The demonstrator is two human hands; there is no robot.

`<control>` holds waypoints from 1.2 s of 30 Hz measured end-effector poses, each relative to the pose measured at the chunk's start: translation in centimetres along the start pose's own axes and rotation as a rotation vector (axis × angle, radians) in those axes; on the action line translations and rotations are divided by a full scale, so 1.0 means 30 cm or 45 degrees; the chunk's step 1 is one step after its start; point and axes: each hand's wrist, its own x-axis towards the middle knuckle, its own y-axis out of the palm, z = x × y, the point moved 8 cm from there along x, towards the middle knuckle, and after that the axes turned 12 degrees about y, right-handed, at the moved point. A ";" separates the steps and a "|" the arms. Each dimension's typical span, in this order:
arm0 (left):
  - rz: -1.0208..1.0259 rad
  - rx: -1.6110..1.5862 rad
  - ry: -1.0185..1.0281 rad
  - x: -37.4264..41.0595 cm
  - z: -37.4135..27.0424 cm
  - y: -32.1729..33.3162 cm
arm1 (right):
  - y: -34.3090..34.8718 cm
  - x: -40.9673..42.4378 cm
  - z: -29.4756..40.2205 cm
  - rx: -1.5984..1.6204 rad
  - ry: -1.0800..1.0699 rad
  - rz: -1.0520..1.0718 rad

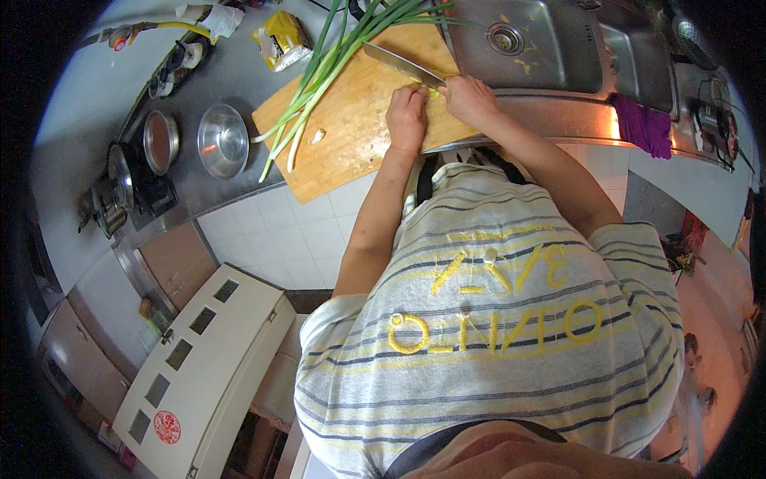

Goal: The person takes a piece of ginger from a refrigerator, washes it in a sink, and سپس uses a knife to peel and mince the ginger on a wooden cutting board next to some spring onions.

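Observation:
My right hand (470,100) is closed on the handle of a kitchen cleaver (402,62), whose blade reaches up and left over a wooden cutting board (353,129). Right beside the blade's handle end, my left hand (408,114) rests on the board with curled fingers. Small yellowish pieces (433,93) show between the hands; what lies under my left fingers is hidden. Several long green onions (326,75) lie across the board's left part, their white ends past its edge. A peeled garlic clove (318,136) sits near them.
A steel bowl (223,142) stands left of the board, with a round metal pan (161,142) beyond it. An opened yellow packet (281,39) lies behind. At the right is a steel sink (550,45) with scraps around its drain; a purple cloth (643,127) hangs over the counter edge.

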 end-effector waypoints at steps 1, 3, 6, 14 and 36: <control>-0.021 0.002 -0.020 0.008 -0.003 -0.006 | -0.003 0.001 -0.003 0.017 0.001 -0.013; -0.002 -0.001 -0.017 0.020 0.000 -0.005 | -0.007 0.003 -0.010 -0.002 0.004 0.008; 0.020 -0.038 -0.013 0.013 0.004 -0.005 | -0.019 -0.006 -0.015 -0.045 -0.024 0.071; 0.071 -0.058 0.016 0.009 0.009 0.007 | -0.045 -0.033 -0.007 -0.075 0.016 0.107; 0.127 -0.044 0.072 0.010 -0.002 0.003 | -0.006 -0.014 -0.023 0.005 0.053 0.033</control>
